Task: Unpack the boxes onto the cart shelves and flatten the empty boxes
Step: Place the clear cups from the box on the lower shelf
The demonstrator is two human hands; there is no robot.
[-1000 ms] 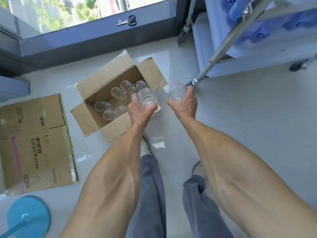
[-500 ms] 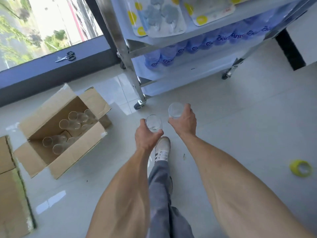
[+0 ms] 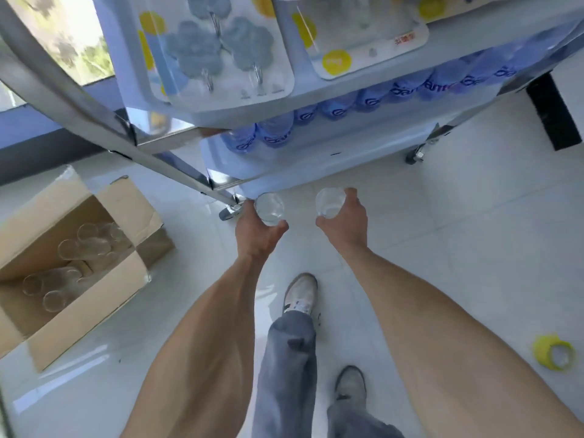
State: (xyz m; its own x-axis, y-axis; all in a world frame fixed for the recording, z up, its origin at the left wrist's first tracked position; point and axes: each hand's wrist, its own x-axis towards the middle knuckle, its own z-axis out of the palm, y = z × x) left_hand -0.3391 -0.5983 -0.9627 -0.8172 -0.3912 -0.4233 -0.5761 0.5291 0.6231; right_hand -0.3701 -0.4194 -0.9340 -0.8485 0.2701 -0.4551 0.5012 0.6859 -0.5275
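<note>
My left hand (image 3: pixel 257 233) grips a clear drinking glass (image 3: pixel 269 207) upright, just in front of the cart's front-left caster. My right hand (image 3: pixel 344 220) holds a second clear glass (image 3: pixel 328 202) a little to the right, at the same height. Both glasses hang over the floor just short of the bottom shelf (image 3: pixel 331 159) of the steel cart (image 3: pixel 104 121). At the left an open cardboard box (image 3: pixel 104 295) sits on the floor with several more clear glasses (image 3: pixel 85 248) lying inside it.
The cart's middle shelf carries blue-labelled water bottles (image 3: pixel 335 105); its top shelf holds blister packs of hooks (image 3: pixel 215 49). A yellow tape roll (image 3: pixel 553 354) lies on the white tiles at the right. My feet stand between box and tape. A black block (image 3: pixel 550 112) stands beyond the cart.
I have turned from the box and stepped up to the cart, carrying a glass in each hand. The box has slid to the left of view, and the cart now fills the top.
</note>
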